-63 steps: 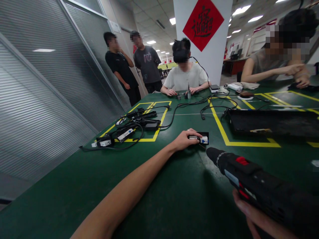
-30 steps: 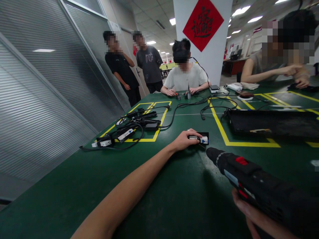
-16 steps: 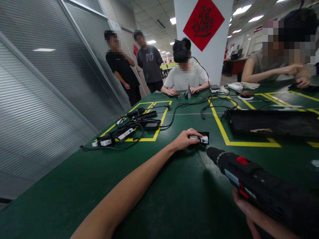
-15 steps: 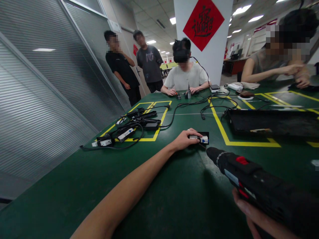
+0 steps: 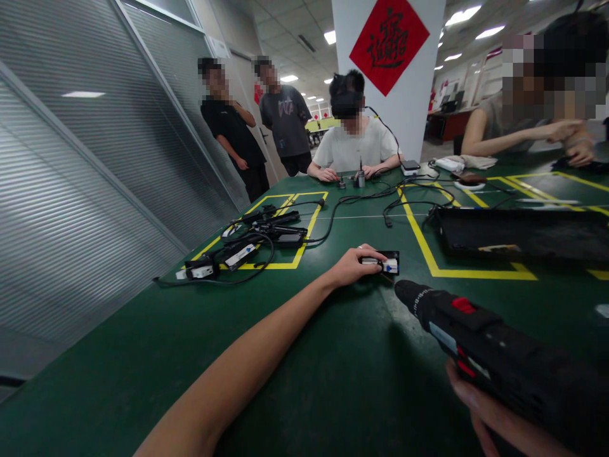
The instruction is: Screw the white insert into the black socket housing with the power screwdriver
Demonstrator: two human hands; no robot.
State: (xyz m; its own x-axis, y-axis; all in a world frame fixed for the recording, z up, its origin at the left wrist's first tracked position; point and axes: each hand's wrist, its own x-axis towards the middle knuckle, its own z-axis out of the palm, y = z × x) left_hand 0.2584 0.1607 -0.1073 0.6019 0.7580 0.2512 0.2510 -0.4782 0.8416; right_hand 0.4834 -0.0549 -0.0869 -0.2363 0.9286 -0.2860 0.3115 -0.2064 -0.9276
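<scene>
- While the left hand [image 5: 352, 268] lies stretched out on the green table [image 5: 143, 355], its fingers press down on a small black and white module [image 5: 386, 262], pinning it flat against the tabletop rather than lifting it.
- Closed around the grip of a black power screwdriver [image 5: 480, 346], the right hand [image 5: 490, 419] shows only at the lower right edge, with its fingers curled under the tool's body.
- That screwdriver has a red switch on top, and its nose points toward the module, ending just beside its near edge; whether the tip touches it cannot be told.
- The module sits on the table between 2 yellow-taped rectangles, near the corner of the right one.
- Inside the left yellow rectangle lies a tangle of black cables and adapters [image 5: 247, 244], well apart from the left hand.
- A long black tray [image 5: 523, 233] lies on the table to the right, beyond the yellow tape.
- At the far end of the table a seated person in a white shirt [image 5: 352, 149] has both hands on small parts.
- 2 people in dark shirts [image 5: 257, 127] stand behind, beside the slatted wall.
- Another person [image 5: 523, 120] leans on the table at the right.
- A red diamond sign [image 5: 389, 39] hangs on the white pillar.
</scene>
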